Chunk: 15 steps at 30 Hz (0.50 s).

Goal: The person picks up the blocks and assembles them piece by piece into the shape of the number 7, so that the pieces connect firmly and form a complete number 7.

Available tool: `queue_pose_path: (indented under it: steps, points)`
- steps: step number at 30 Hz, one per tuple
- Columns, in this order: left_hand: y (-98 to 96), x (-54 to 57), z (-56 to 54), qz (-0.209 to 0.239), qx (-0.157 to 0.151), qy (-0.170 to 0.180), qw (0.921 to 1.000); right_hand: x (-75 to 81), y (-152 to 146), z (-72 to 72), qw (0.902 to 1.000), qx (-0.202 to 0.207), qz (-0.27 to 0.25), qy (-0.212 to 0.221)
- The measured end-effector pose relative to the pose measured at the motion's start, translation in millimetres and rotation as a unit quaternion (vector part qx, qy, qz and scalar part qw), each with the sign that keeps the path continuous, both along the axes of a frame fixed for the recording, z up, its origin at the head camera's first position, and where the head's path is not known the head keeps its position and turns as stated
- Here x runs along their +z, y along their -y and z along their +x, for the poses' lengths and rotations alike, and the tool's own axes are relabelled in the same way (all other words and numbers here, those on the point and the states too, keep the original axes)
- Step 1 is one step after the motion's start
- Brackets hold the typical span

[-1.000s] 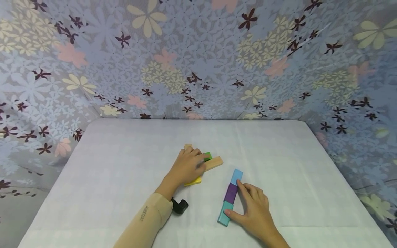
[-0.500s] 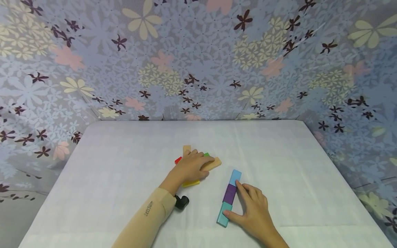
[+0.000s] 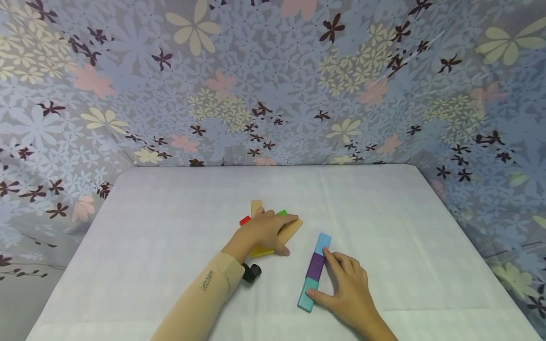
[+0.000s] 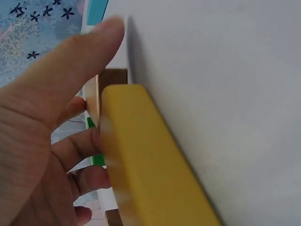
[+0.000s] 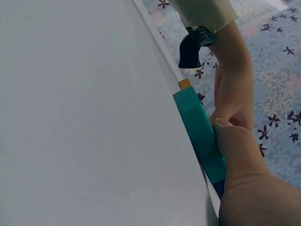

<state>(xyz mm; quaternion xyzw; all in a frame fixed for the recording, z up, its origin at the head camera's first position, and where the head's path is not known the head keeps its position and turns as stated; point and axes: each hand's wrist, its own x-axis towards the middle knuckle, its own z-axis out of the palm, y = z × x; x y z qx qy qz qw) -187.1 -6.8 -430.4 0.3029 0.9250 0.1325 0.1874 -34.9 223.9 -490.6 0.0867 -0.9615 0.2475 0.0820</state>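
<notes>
My left hand (image 3: 262,232) reaches over a group of blocks at mid-table. Its index finger lies along a natural wood block (image 3: 290,231), with the thumb spread apart on the near side. Beneath the hand shows a yellow block (image 3: 261,252), large in the left wrist view (image 4: 141,155). A green block (image 3: 282,213) peeks out behind the fingers. My right hand (image 3: 351,286) rests beside a straight row of blocks: light blue (image 3: 323,243), purple (image 3: 315,266) and teal (image 3: 308,294). Its thumb touches the teal block (image 5: 202,136); the index fingertip meets the light blue one.
Left of the left hand lie a red block (image 3: 245,220) and another wood block (image 3: 256,207). A black camera piece (image 3: 252,273) sticks out at the left wrist. The white-covered table (image 3: 170,208) ends against a flowered cloth (image 3: 273,94).
My left hand has moved slightly right and nearer, and the wood block by its index finger has turned, its left end swinging nearer. The red block has come into sight. My right hand stays put.
</notes>
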Motion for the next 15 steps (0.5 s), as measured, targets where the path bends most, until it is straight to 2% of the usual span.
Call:
queue_pose_path:
  steps: [4, 15]
  points:
    - [-0.1, 0.7, -3.2, -0.003, 0.004, 0.021, 0.9998, -0.3, -0.3, -0.1, 1.0, 0.0, 0.002, 0.0]
    - [-5.6, 3.9, -10.7, -0.019, 0.011, 0.035, 0.9991, -1.0, -0.6, 0.1, 1.0, -0.002, 0.003, 0.003]
